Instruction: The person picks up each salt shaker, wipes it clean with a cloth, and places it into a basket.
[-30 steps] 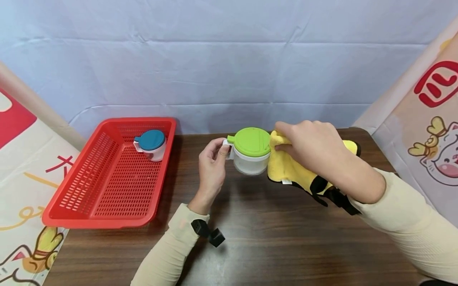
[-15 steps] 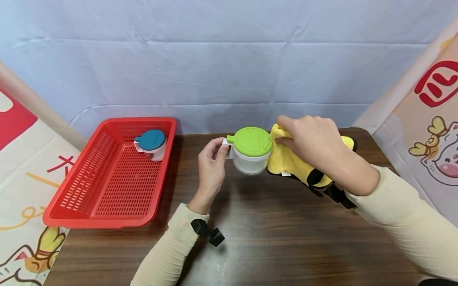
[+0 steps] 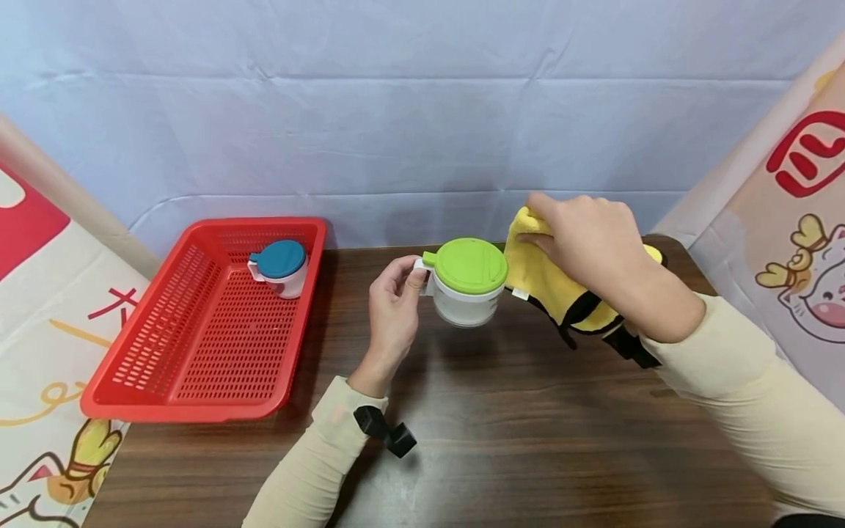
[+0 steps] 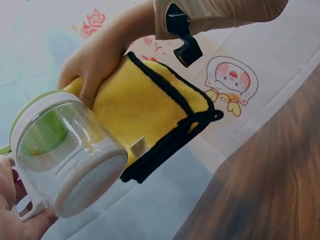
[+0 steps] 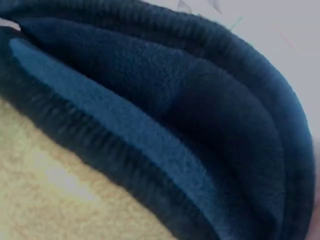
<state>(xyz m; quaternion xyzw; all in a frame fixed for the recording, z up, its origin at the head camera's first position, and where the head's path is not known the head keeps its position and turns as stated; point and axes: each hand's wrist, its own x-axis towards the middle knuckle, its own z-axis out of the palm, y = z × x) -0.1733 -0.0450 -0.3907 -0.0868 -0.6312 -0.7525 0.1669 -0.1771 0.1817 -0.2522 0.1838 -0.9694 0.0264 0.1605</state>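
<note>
My left hand [image 3: 394, 308] pinches the white handle of a clear seasoning jar [image 3: 466, 306] with a green lid [image 3: 472, 265]. The left wrist view shows the jar [image 4: 75, 155] tilted, its see-through body and round base facing the camera. Just right of the jar, my right hand [image 3: 590, 238] grips a yellow cloth [image 3: 538, 271] with black edging and a small white tag. The cloth hangs folded below the fingers, close beside the jar; whether they touch I cannot tell. In the right wrist view, folds of the cloth [image 5: 150, 125] fill nearly everything and hide the hand.
A red plastic basket [image 3: 191, 411] stands at the left of the brown wooden table [image 3: 515, 440]. Inside its far right corner sits a second jar with a blue lid [image 3: 281, 259]. A pale curtain [image 3: 422, 132] hangs behind the table, and printed cloths flank both sides.
My right hand has lifted a little and drawn the cloth slightly up and away from the jar's side. The jar has shifted slightly right in my left hand's grip.
</note>
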